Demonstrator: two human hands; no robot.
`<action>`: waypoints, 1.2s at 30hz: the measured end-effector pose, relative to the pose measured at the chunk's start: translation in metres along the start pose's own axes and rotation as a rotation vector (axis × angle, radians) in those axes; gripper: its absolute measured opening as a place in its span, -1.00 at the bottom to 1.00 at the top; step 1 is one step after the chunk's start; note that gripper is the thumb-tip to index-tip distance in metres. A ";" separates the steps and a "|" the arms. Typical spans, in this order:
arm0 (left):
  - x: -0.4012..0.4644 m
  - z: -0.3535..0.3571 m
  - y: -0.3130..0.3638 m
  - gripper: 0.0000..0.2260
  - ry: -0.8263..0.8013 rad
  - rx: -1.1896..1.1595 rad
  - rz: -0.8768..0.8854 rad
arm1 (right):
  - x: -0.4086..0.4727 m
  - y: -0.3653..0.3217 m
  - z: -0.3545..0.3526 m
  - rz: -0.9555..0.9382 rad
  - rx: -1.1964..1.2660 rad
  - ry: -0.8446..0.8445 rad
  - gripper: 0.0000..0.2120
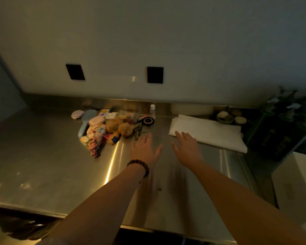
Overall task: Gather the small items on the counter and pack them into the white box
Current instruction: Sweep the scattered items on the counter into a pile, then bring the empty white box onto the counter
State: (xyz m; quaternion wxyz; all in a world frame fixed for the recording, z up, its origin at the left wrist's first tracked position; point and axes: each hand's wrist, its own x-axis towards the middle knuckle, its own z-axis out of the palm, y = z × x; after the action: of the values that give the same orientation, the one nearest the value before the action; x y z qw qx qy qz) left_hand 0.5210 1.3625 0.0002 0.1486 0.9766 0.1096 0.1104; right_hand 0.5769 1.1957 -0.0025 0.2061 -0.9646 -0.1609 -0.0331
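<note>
A pile of small items (111, 128) lies on the steel counter (42, 165) near the back wall: plush toys, a light blue hairbrush (86, 123), a pink case (96, 120), a red-and-white scrunchie (93, 147), a round black compact (148, 120) and a small clear bottle (152, 110). A flat white box (208, 132) lies to the right of the pile. My left hand (145, 150), with a bead bracelet at the wrist, reaches out with straight fingers just right of the pile. My right hand (187, 147) is spread flat at the near left corner of the white box. Neither hand holds anything.
Dark green bottles (286, 124) crowd the far right of the counter. Small round objects in a dish (228, 116) sit behind the white box. A pale appliance or bin (298, 183) stands at the right edge. Two dark wall sockets (155, 75) are above.
</note>
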 end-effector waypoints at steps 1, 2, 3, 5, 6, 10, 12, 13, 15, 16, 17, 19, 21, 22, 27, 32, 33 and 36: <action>-0.006 -0.003 0.008 -0.36 0.005 -0.005 0.017 | -0.009 0.004 -0.005 0.001 0.005 0.015 -0.46; -0.013 -0.006 0.016 -0.36 0.008 -0.016 0.032 | -0.018 0.009 -0.010 0.002 0.003 0.029 -0.46; -0.020 -0.009 0.024 -0.35 0.008 -0.030 0.043 | -0.029 0.014 -0.016 0.005 -0.002 0.042 -0.45; -0.038 -0.015 0.044 -0.35 0.009 -0.065 0.058 | -0.051 0.025 -0.028 0.022 -0.006 0.072 -0.45; -0.049 -0.016 0.054 -0.35 0.012 -0.084 0.066 | -0.062 0.031 -0.034 0.031 -0.006 0.089 -0.45; -0.103 -0.009 0.102 -0.36 0.004 -0.140 0.135 | -0.118 0.062 -0.061 0.075 -0.012 0.133 -0.44; -0.133 0.001 0.127 -0.36 -0.030 -0.189 0.155 | -0.150 0.080 -0.075 0.087 -0.031 0.133 -0.44; -0.146 0.006 0.140 -0.36 -0.055 -0.209 0.165 | -0.167 0.089 -0.083 0.097 -0.053 0.132 -0.44; -0.167 0.014 0.166 -0.35 -0.088 -0.236 0.189 | -0.196 0.108 -0.099 0.127 -0.091 0.140 -0.44; -0.175 0.016 0.179 -0.35 -0.102 -0.250 0.202 | -0.208 0.118 -0.109 0.144 -0.103 0.150 -0.45; -0.180 0.017 0.192 -0.34 -0.117 -0.268 0.218 | -0.219 0.128 -0.119 0.164 -0.108 0.160 -0.45; -0.186 0.019 0.216 -0.33 -0.145 -0.312 0.269 | -0.240 0.151 -0.141 0.219 -0.094 0.188 -0.45; -0.190 0.021 0.238 -0.31 -0.184 -0.375 0.319 | -0.262 0.177 -0.162 0.276 -0.072 0.221 -0.44; -0.191 0.023 0.249 -0.29 -0.198 -0.400 0.340 | -0.273 0.191 -0.172 0.297 -0.071 0.232 -0.44; -0.183 0.035 0.303 -0.25 -0.230 -0.471 0.397 | -0.314 0.257 -0.217 0.451 -0.061 0.282 -0.43; -0.158 0.051 0.354 -0.22 -0.285 -0.564 0.421 | -0.333 0.319 -0.244 0.530 -0.043 0.337 -0.41; -0.153 0.055 0.366 -0.20 -0.295 -0.582 0.421 | -0.333 0.334 -0.249 0.540 -0.045 0.346 -0.41; -0.135 0.070 0.397 -0.16 -0.299 -0.569 0.412 | -0.326 0.375 -0.262 0.582 0.019 0.347 -0.37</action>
State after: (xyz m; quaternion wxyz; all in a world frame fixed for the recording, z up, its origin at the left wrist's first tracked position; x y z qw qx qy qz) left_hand 0.4822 0.9404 0.0354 0.4030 0.9031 -0.1470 0.0205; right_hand 0.3903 0.6683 0.0489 0.2403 -0.9481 0.1583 -0.1353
